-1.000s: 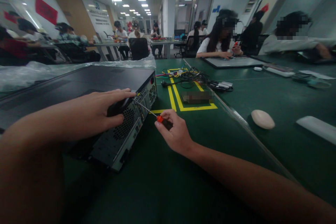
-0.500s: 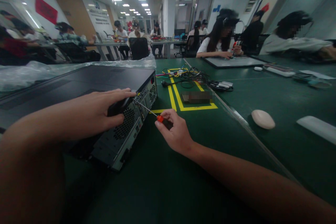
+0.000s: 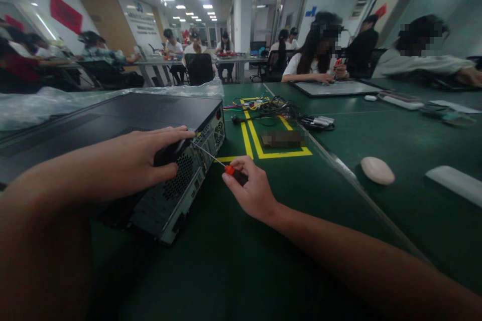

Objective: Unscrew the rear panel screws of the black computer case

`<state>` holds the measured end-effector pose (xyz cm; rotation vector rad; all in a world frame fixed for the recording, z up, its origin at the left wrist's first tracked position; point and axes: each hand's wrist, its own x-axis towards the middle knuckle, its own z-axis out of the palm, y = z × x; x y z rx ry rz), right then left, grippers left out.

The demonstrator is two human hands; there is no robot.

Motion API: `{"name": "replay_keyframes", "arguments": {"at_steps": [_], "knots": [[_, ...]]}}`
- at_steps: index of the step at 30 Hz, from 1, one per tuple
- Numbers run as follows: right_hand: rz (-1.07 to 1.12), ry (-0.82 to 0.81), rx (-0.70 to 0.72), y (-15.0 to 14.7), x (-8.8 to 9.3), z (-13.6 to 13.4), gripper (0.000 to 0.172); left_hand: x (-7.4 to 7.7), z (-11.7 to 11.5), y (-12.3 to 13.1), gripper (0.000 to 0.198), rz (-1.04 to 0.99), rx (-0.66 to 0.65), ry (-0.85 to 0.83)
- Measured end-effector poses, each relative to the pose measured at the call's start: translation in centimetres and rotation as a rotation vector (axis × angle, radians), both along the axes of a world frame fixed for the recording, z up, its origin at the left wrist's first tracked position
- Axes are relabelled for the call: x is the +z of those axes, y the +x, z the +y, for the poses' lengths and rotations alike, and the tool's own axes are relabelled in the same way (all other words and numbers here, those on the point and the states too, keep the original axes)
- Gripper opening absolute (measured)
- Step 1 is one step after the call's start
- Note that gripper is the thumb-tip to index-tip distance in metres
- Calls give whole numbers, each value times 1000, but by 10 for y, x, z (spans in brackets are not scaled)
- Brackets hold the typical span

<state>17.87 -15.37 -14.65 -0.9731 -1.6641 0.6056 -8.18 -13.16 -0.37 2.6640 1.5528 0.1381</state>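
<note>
A black desktop computer case lies flat on the green table, its perforated rear panel facing me. My left hand rests on the case's top rear edge, fingers wrapped over it beside a dark part I cannot make out. My right hand pinches a screwdriver with an orange and black handle. Its thin metal shaft slants up and left, with the tip against the upper rear panel just by my left fingertips.
A yellow-taped rectangle marks the table behind the case, with a tangle of cables and small tools. A white mouse and a white keyboard lie at right. Clear plastic wrap lies at left. Several people sit at the far tables.
</note>
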Motion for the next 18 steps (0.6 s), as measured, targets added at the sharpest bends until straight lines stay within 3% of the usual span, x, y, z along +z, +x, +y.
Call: {"name": "replay_keyframes", "arguments": {"at_steps": [18], "knots": [[-6,3,-3,0,-2,0,16,0,1,1,80,-31,16,-24]]}}
